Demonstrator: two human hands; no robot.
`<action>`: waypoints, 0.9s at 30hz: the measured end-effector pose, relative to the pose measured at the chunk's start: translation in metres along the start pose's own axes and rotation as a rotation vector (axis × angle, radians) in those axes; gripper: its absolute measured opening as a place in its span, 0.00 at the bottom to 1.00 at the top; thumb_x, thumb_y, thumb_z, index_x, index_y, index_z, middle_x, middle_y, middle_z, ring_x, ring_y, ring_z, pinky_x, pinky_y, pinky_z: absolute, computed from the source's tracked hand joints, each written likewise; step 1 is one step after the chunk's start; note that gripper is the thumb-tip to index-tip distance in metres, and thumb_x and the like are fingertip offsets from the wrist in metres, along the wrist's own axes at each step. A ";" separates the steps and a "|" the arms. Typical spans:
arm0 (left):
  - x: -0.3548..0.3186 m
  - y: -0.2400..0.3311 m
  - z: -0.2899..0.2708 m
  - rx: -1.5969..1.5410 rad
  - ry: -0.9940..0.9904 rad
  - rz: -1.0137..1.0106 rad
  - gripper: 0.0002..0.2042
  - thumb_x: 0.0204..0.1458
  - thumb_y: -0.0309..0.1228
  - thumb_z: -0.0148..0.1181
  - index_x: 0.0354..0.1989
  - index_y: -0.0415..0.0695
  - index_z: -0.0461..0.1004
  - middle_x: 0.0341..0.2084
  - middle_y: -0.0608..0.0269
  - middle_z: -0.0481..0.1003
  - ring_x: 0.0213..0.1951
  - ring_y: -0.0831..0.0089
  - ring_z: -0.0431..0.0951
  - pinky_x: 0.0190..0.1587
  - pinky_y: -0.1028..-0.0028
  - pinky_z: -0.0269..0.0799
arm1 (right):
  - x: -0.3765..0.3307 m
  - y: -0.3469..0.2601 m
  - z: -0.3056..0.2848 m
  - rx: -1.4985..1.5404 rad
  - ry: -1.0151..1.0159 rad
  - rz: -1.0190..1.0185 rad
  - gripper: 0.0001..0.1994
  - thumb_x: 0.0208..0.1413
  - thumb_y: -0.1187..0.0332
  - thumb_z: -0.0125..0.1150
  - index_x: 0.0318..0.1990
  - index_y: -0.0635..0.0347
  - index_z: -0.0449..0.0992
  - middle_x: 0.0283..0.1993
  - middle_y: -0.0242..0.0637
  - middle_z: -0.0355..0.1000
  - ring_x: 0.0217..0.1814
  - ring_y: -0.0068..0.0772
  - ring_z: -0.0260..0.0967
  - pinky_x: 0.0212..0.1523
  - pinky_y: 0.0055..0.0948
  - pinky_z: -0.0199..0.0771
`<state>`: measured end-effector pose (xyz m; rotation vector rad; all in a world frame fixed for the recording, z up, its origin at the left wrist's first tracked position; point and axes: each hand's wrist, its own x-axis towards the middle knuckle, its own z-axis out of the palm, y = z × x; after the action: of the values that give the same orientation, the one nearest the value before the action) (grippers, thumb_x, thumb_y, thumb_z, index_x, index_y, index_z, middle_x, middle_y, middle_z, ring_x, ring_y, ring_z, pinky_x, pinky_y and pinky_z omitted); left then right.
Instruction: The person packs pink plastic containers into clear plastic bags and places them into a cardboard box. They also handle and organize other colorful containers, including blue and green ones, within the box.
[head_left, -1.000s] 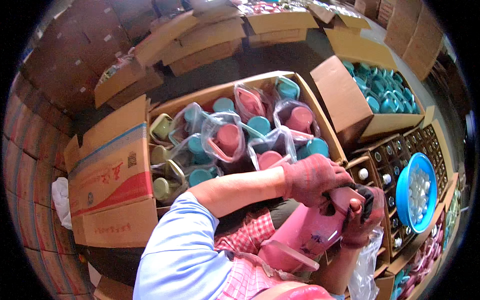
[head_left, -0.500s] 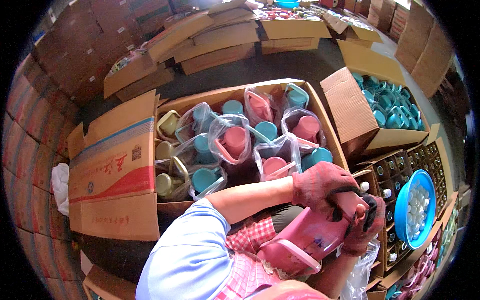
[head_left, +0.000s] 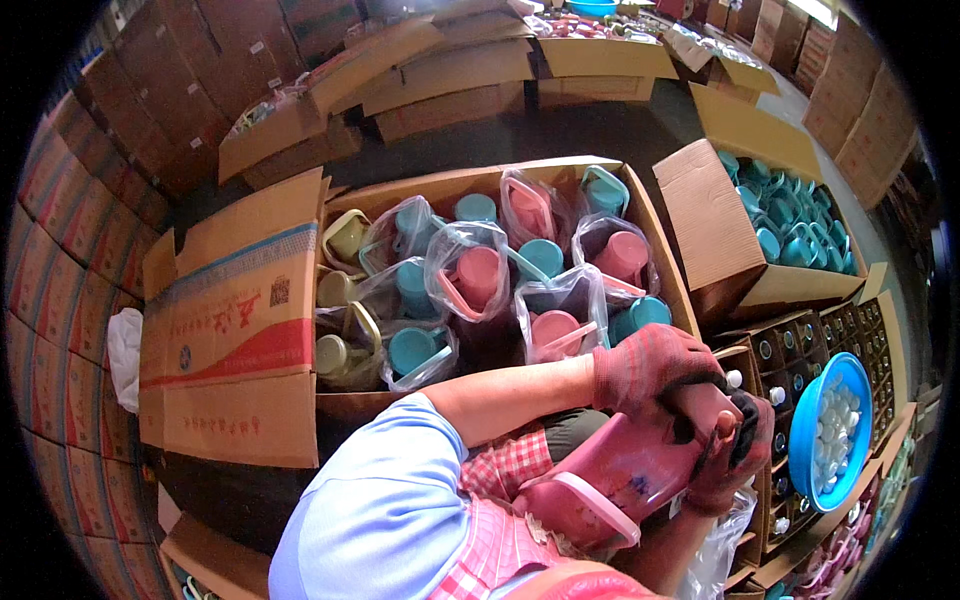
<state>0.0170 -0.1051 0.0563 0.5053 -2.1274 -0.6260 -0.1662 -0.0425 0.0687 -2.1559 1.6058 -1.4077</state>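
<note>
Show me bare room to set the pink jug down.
Dark floor looks free between the jug carton and rear cartons; another patch lies below the printed flap. Crowded: inside that carton, and right of the pink jug, around the blue basin.

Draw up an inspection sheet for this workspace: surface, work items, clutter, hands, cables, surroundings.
Surface: dark floor beneath cartons.
Work items: pink jug in hand; open carton holding teal, pink and cream jugs, several in clear bags.
Clutter: blue basin of whitish pieces; loose clear plastic.
Hands: left hand and right hand, gloved, both gripping the pink jug's far end.
Cables: nothing seen.
Surroundings: stacked cartons at left.
</note>
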 end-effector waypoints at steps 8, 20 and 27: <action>0.000 0.005 0.001 -0.031 0.029 -0.023 0.33 0.17 0.44 0.72 0.41 0.46 0.73 0.35 0.55 0.74 0.40 0.54 0.74 0.42 0.63 0.70 | 0.000 0.005 0.000 0.085 0.014 -0.073 0.22 0.57 0.50 0.49 0.33 0.66 0.69 0.30 0.39 0.65 0.34 0.35 0.63 0.38 0.32 0.63; 0.000 0.007 0.003 -0.060 0.097 -0.005 0.30 0.17 0.40 0.70 0.37 0.46 0.74 0.33 0.56 0.75 0.38 0.54 0.74 0.40 0.63 0.70 | -0.006 0.007 0.000 0.250 -0.001 0.011 0.19 0.57 0.54 0.48 0.36 0.65 0.68 0.31 0.36 0.65 0.34 0.30 0.61 0.40 0.28 0.62; 0.000 0.009 0.004 -0.086 0.068 -0.035 0.31 0.18 0.39 0.72 0.40 0.46 0.73 0.33 0.54 0.74 0.38 0.53 0.74 0.40 0.63 0.70 | -0.002 0.009 0.004 0.156 0.052 -0.047 0.25 0.56 0.46 0.48 0.32 0.65 0.70 0.29 0.43 0.67 0.32 0.44 0.66 0.35 0.38 0.65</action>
<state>0.0129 -0.0976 0.0597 0.5105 -2.0222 -0.7072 -0.1696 -0.0464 0.0605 -2.0975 1.4183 -1.5589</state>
